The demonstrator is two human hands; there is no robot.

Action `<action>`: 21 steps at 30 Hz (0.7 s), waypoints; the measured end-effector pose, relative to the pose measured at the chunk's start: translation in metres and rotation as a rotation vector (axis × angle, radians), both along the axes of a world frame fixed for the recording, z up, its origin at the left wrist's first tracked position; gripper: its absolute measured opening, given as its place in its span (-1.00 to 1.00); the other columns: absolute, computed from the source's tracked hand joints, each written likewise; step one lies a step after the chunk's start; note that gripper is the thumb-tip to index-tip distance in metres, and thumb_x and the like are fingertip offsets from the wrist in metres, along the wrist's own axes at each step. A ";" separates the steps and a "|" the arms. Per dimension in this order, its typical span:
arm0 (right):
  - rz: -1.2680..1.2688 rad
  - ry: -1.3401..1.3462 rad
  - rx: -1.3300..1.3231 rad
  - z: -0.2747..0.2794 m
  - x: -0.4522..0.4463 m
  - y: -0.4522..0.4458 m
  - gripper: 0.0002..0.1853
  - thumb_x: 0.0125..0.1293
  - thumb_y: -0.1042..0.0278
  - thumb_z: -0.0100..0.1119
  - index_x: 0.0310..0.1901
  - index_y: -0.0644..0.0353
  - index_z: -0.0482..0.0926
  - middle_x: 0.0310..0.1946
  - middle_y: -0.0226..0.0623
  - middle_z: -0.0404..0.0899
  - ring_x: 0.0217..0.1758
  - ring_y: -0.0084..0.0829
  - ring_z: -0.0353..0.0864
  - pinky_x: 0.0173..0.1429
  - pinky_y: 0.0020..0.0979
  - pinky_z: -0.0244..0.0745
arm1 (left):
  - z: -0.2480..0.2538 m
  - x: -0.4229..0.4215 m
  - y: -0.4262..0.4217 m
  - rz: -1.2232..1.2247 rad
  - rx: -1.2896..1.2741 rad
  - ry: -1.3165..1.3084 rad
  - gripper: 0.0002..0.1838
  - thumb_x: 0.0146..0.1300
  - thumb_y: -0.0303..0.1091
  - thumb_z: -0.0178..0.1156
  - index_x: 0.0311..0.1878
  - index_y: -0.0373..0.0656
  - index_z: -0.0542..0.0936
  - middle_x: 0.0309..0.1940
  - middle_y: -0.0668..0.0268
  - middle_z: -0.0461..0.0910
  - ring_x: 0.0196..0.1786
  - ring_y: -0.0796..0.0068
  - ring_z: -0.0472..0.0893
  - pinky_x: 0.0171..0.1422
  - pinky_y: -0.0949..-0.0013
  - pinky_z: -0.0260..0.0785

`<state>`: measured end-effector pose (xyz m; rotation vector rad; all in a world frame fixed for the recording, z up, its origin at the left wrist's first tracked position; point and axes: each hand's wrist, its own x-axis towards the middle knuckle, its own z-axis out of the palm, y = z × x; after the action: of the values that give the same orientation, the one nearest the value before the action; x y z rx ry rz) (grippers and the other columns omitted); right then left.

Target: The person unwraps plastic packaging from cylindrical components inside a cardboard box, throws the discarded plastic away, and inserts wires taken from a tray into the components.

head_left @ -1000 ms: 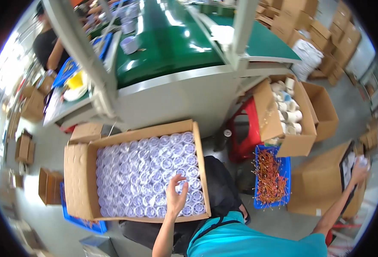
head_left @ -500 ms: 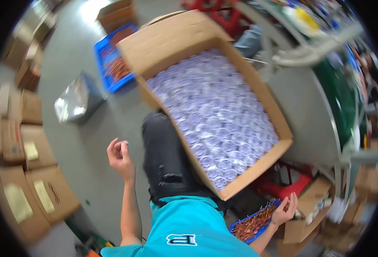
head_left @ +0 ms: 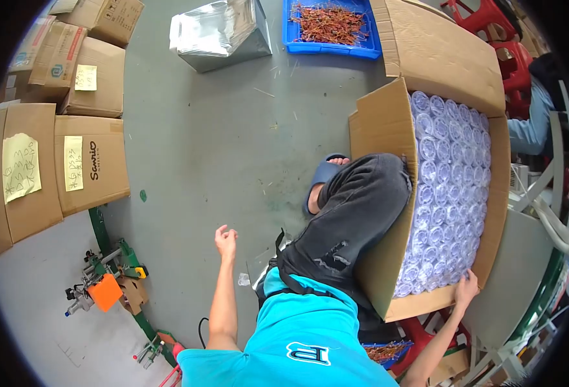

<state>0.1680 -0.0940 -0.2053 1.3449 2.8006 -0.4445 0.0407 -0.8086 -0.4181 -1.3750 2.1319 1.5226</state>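
A large cardboard box (head_left: 387,258) with raised flaps stands to the right of my bent leg, filled with rows of clear round plastic pieces (head_left: 436,193) with a purplish tint. My right hand (head_left: 467,289) is at its near right corner, the fingers hooked over the rim and touching the outermost pieces. My left hand (head_left: 226,242) hangs over the floor on the left, loosely curled, with a small gap between thumb and fingers and nothing visible in it.
A blue tray of thin copper-coloured parts (head_left: 331,49) and a silver foil-wrapped block (head_left: 220,32) lie ahead on the floor. Stacked cartons (head_left: 94,161) line the left. Red stools (head_left: 513,61) and another person's sleeve (head_left: 532,122) are at the right; a grey table (head_left: 513,277) stands close by.
My view has swung so the box appears farther right and more upright. My right hand has come from beside the box onto its rim. My left hand stays free of objects.
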 end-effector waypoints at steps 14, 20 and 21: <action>-0.033 -0.178 0.291 -0.015 -0.011 -0.005 -0.62 0.03 0.52 0.05 -0.04 0.18 0.54 -0.14 0.07 0.59 0.03 0.05 0.54 0.12 -0.04 0.43 | 0.182 -0.222 0.178 -0.667 0.306 1.092 -0.68 0.34 -0.57 0.07 0.15 -0.33 0.41 -0.31 0.28 0.58 -0.25 0.55 0.58 -0.07 0.44 0.47; -0.251 0.135 0.416 -0.009 -0.007 -0.021 -0.70 0.11 0.48 -0.03 -0.12 0.19 0.59 -0.10 0.03 0.57 0.01 0.06 0.54 0.09 -0.03 0.44 | 0.342 -0.199 0.325 -1.244 0.557 1.371 -0.70 0.25 -0.54 0.18 0.06 -0.27 0.52 -0.32 0.29 0.61 -0.22 0.51 0.61 -0.09 0.44 0.44; -0.325 0.223 0.468 -0.006 -0.009 -0.020 -0.72 0.13 0.47 -0.03 -0.16 0.20 0.61 -0.10 0.04 0.56 0.01 0.04 0.55 0.12 -0.04 0.43 | 0.341 -0.190 0.356 -1.369 0.568 1.364 -0.69 0.20 -0.54 0.23 0.03 -0.23 0.54 -0.34 0.30 0.62 -0.25 0.53 0.61 -0.09 0.44 0.44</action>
<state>0.1585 -0.1142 -0.2114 1.9678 2.9910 0.0855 -0.1492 -0.4530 -0.0767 1.4683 1.7723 2.0106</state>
